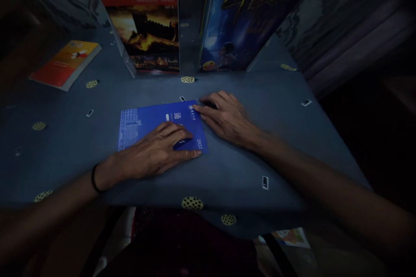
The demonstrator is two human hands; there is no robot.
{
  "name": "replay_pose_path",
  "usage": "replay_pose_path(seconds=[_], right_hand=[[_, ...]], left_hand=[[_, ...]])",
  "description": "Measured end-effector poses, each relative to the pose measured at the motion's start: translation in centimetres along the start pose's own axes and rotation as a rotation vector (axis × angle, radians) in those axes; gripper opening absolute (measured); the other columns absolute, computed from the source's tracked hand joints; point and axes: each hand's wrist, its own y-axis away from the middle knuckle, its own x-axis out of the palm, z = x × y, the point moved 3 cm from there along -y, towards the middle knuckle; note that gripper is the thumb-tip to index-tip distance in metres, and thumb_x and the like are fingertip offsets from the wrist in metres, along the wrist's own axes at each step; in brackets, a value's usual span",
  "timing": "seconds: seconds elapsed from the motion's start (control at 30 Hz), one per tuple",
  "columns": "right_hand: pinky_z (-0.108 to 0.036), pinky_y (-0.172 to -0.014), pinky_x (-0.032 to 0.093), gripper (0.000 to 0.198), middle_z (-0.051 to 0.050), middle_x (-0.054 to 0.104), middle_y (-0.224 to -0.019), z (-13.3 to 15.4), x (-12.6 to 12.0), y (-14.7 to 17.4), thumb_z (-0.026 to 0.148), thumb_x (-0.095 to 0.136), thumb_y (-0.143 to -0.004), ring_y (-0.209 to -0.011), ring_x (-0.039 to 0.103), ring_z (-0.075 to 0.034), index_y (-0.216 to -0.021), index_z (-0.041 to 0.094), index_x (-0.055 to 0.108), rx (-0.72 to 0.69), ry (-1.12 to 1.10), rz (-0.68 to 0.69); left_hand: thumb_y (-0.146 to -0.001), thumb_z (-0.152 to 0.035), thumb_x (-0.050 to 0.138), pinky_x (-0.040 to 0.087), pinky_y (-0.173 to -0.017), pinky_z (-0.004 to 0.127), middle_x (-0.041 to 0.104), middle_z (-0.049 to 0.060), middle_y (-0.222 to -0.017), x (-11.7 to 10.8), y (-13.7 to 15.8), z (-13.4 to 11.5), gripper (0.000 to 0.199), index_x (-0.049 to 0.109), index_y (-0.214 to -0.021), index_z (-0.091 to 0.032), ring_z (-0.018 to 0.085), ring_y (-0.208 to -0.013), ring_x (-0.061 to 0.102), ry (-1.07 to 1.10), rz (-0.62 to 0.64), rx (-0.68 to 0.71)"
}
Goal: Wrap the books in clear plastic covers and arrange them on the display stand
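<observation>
A thin blue booklet [147,122] with white print lies flat in the middle of a table covered with a blue-grey cloth [260,138]. My left hand [156,152] rests palm down on the booklet's near right part, fingers spread. My right hand [224,117] lies flat on the cloth at the booklet's right edge, its fingertips touching the upper right corner. Neither hand grips anything.
Two large books stand upright at the back: a red-titled one [146,17] and a dark blue one [240,13]. An orange book [66,62] lies flat at the far left. The table's near edge runs just below my wrists. The room is dim.
</observation>
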Motion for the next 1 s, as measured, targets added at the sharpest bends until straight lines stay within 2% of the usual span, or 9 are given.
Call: replay_pose_path(seconds=[0.1,0.27,0.47,0.6,0.67,0.83,0.9,1.0], right_hand=[[-0.046,-0.087,0.045,0.042,-0.015,0.066,-0.124,1.5,-0.3,0.4,0.042,0.041,-0.106,-0.109,0.056,-0.029,-0.125,0.017,0.068,-0.100,-0.053,0.017],[-0.052,-0.092,0.046,0.061,-0.016,0.067,-0.128,3.0,-0.2,0.8,0.062,0.043,-0.100,-0.117,0.056,-0.034,-0.131,0.015,0.064,-0.189,-0.093,0.046],[-0.050,-0.088,0.049,0.061,-0.019,0.068,-0.125,3.0,-0.4,0.6,0.060,0.046,-0.099,-0.112,0.060,-0.034,-0.126,0.010,0.066,-0.238,-0.091,0.018],[-0.049,-0.086,0.051,0.057,-0.018,0.069,-0.122,3.0,-0.3,0.5,0.058,0.048,-0.099,-0.109,0.062,-0.033,-0.127,0.011,0.065,-0.245,-0.092,-0.014],[-0.050,-0.086,0.051,0.055,-0.018,0.069,-0.121,3.0,-0.2,0.6,0.056,0.050,-0.099,-0.109,0.062,-0.034,-0.128,0.012,0.065,-0.240,-0.100,-0.019],[-0.053,-0.087,0.052,0.053,-0.017,0.069,-0.123,2.8,0.0,0.6,0.055,0.050,-0.099,-0.110,0.062,-0.034,-0.132,0.015,0.064,-0.232,-0.127,-0.019],[-0.053,-0.086,0.052,0.053,-0.018,0.069,-0.122,2.9,0.0,0.5,0.055,0.049,-0.100,-0.109,0.062,-0.034,-0.130,0.014,0.065,-0.238,-0.122,-0.023],[-0.053,-0.087,0.052,0.052,-0.017,0.069,-0.122,2.9,0.0,0.5,0.054,0.050,-0.100,-0.109,0.062,-0.034,-0.131,0.015,0.065,-0.236,-0.124,-0.012]], left_hand=[[-0.104,-0.020,0.046,0.045,-0.108,0.048,0.057,0.008,-0.135,-0.2,1.0,-0.7,0.041,0.051,-0.143,-0.031,0.024,-0.129,0.047,-0.034,0.015,-0.044],[-0.102,-0.018,0.050,0.046,-0.105,0.046,0.061,0.010,-0.128,-0.7,3.6,-2.0,0.040,0.052,-0.141,-0.023,0.024,-0.121,0.053,-0.056,-0.030,-0.139],[-0.101,-0.018,0.051,0.050,-0.093,0.041,0.065,0.009,-0.119,-2.6,9.2,-2.2,0.038,0.055,-0.138,-0.024,0.023,-0.109,0.060,-0.034,-0.158,-0.316],[-0.102,-0.023,0.050,0.051,-0.091,0.040,0.065,0.008,-0.121,-3.6,13.3,-2.1,0.035,0.060,-0.135,-0.027,0.022,-0.106,0.062,-0.054,-0.137,-0.516],[-0.102,-0.023,0.050,0.051,-0.094,0.042,0.064,0.009,-0.125,-3.7,14.6,-2.3,0.036,0.060,-0.136,-0.028,0.023,-0.111,0.061,-0.067,-0.138,-0.559],[-0.102,-0.024,0.051,0.048,-0.101,0.045,0.061,0.010,-0.134,-3.1,15.1,-2.2,0.040,0.056,-0.141,-0.026,0.025,-0.122,0.056,-0.056,-0.146,-0.564],[-0.102,-0.027,0.051,0.048,-0.103,0.046,0.060,0.011,-0.135,-2.9,14.6,-1.2,0.041,0.054,-0.143,-0.025,0.026,-0.122,0.056,-0.063,-0.151,-0.561],[-0.104,-0.034,0.048,0.047,-0.103,0.048,0.059,0.012,-0.137,-2.7,13.7,1.4,0.040,0.055,-0.142,-0.024,0.025,-0.122,0.055,-0.072,-0.154,-0.574]])
